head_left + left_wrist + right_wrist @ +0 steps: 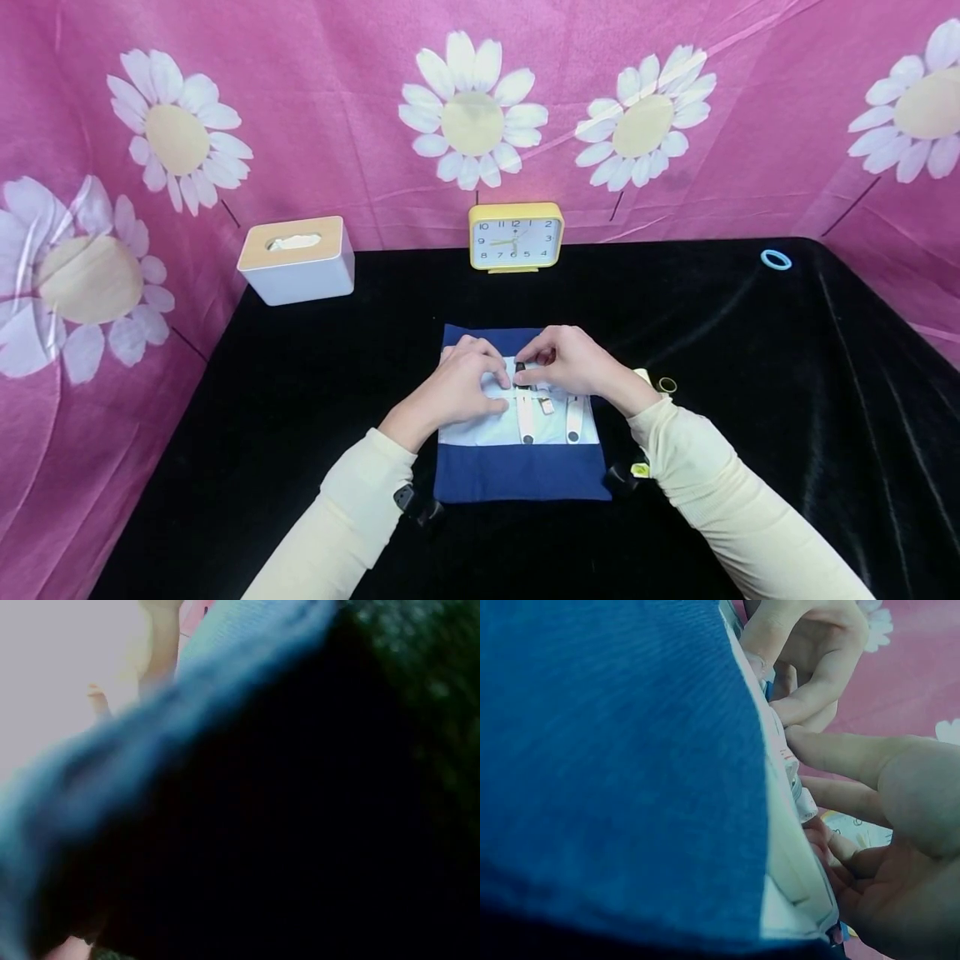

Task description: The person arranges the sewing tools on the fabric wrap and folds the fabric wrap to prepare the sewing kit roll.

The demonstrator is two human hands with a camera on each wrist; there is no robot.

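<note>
A navy cloth organizer (pixel 521 473) with a pale inner panel (pixel 480 433) lies on the black-covered table. White straps with dark snaps cross the panel; one white strap (pixel 525 417) runs down from a small black item (pixel 521 368). My right hand (pixel 570 358) pinches that black item between thumb and forefinger. Bent fingers of my left hand (pixel 461 383) rest on the panel just left of it. A small white piece with a metal end (pixel 547 406) sits beside the strap. In the right wrist view the cloth hides part of both hands; the left wrist view is mostly dark and blurred.
At the back stand a tissue box (pixel 300 258) and a yellow clock (pixel 516 237). A blue ring (pixel 776 260) lies far right. Beside my right wrist are a small brass-coloured ring (pixel 667 385) and a yellow-green item (pixel 640 470), partly covered by the sleeve.
</note>
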